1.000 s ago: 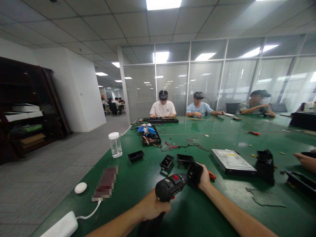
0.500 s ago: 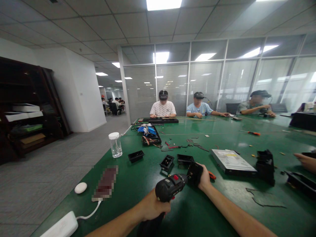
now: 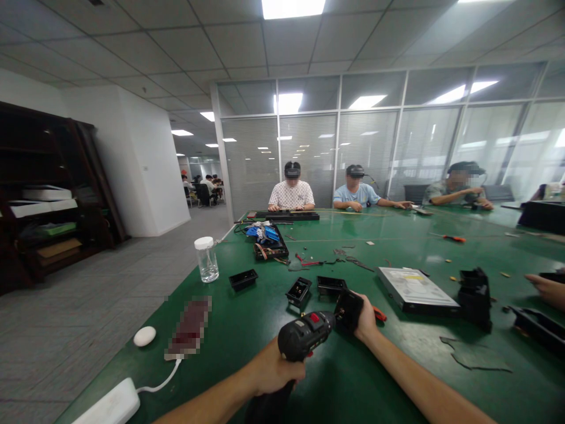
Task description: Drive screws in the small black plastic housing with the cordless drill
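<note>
My left hand (image 3: 271, 372) is wrapped round the handle of a black power drill (image 3: 303, 335) with a red switch, its nose pointing up and right. The drill's tip meets a small black plastic part (image 3: 348, 310) that my right hand (image 3: 367, 321) grips and holds upright on the green table (image 3: 362, 383). Something orange-red (image 3: 378, 314) pokes out just right of that hand; I cannot tell what it is. Two more small black parts (image 3: 299, 291) (image 3: 330, 285) lie just beyond the drill.
A silver optical drive (image 3: 415, 288), a black bracket (image 3: 475, 295), a clear jar (image 3: 206, 259), another black part (image 3: 243, 278), a white mouse (image 3: 144, 335) and a white power strip (image 3: 108, 404) lie around. Another person's hand (image 3: 547, 288) rests at right; three people sit at the far end.
</note>
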### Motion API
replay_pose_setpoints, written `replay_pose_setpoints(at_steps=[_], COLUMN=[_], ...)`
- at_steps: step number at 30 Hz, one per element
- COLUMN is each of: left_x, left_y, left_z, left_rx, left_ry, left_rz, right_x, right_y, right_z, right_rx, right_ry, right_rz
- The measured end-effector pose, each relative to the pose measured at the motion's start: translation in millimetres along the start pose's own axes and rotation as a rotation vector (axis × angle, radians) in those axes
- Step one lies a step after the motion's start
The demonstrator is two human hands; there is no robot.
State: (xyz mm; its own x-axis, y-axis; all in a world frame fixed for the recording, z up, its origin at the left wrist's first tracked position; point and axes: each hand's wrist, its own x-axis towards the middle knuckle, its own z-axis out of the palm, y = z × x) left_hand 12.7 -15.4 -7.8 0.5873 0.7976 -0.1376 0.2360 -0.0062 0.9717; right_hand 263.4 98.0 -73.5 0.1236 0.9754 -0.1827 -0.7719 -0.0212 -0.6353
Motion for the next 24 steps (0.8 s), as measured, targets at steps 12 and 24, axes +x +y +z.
replay_pose_setpoints(at_steps=[12,24], left_x=[-0.8,-2.0], left_y=[5.5,9.3], left_z=[-0.3,0.4], left_rx=[0.047,0.027], left_ry=[-0.006,-0.003], left_rz=[0.009,-0.008], right_x=[1.4,1.6], right_y=[0.4,0.8], right_z=[-0.2,-0.5], right_rx=[0.019,0.016], right_ry=[-0.007,-0.012], right_rz=[-0.005,0.001])
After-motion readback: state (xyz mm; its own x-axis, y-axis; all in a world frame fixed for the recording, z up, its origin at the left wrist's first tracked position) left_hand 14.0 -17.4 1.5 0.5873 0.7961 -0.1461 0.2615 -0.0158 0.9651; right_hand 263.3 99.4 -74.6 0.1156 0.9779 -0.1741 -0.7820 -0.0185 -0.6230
